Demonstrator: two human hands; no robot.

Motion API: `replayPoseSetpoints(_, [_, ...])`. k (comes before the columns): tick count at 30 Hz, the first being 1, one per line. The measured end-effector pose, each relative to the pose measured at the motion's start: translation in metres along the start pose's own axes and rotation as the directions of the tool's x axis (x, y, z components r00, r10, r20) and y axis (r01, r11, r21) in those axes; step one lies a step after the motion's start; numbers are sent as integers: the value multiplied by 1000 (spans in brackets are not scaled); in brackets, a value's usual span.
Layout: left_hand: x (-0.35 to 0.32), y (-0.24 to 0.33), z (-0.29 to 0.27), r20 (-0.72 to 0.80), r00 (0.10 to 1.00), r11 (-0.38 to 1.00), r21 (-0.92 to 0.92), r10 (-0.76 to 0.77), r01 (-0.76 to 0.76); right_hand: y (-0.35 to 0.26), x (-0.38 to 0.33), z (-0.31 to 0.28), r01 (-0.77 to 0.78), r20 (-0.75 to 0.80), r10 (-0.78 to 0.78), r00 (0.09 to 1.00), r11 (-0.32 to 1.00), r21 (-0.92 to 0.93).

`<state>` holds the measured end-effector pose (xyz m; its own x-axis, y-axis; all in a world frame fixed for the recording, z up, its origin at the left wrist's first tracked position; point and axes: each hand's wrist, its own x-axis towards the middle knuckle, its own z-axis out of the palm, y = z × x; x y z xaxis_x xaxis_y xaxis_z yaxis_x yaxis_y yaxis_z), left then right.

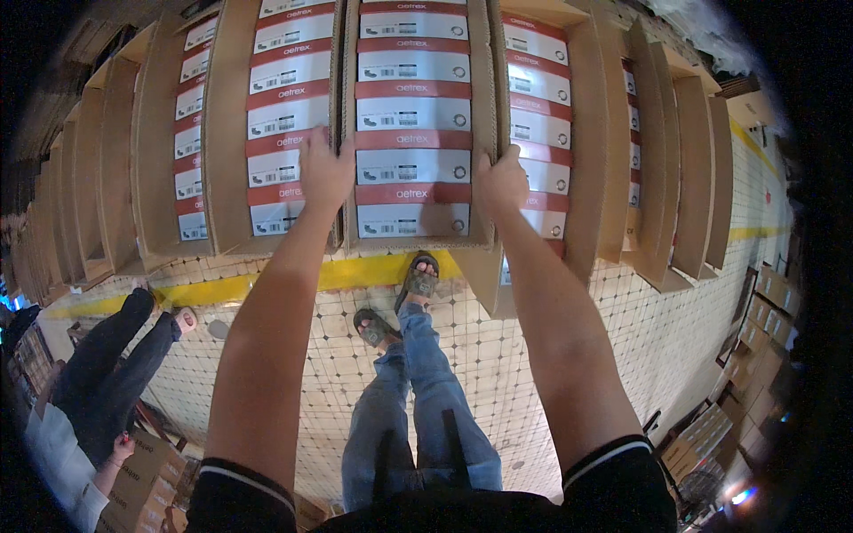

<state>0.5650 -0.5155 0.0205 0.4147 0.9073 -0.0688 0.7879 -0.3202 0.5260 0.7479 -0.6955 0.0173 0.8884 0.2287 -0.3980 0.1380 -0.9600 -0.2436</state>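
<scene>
My left hand [324,169] grips the left wall of a tall open cardboard carton [484,107], and my right hand [502,182] grips its right wall. The carton stands in front of me and holds a stack of white shoe boxes with red lids [412,115], labels facing me. Both arms reach forward from the lower edge. My legs in blue jeans and my sandalled feet [418,280] show below the carton.
More open cartons of the same shoe boxes stand to the left [289,107] and right [538,107], in a row along a yellow floor line [213,289]. Another person in dark trousers [115,351] stands at the left. Cardboard boxes [147,480] lie at lower left and lower right.
</scene>
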Motion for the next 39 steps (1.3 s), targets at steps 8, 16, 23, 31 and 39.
replayPoseSetpoints(8, [45, 30, 36, 64, 975, 942, 278, -213, 187, 3, -2, 15, 10, -118, -12, 993, 1000, -16])
replayPoseSetpoints(16, [48, 31, 32, 77, 976, 940, 296, -203, 172, -3, 0, 17, -33, -151, 31, 988, 999, -9])
replayPoseSetpoints(23, [48, 27, 35, 46, 977, 939, 288, -207, 185, -4, 0, 19, -38, -165, 35, 986, 999, -16])
replayPoseSetpoints(31, [51, 30, 32, 87, 962, 929, 294, -259, 224, -5, -2, 18, -25, -168, 28, 985, 1000, 15])
replayPoseSetpoints(39, [54, 26, 31, 143, 950, 929, 291, -279, 228, -5, -1, 18, -40, -159, 43, 986, 999, 21])
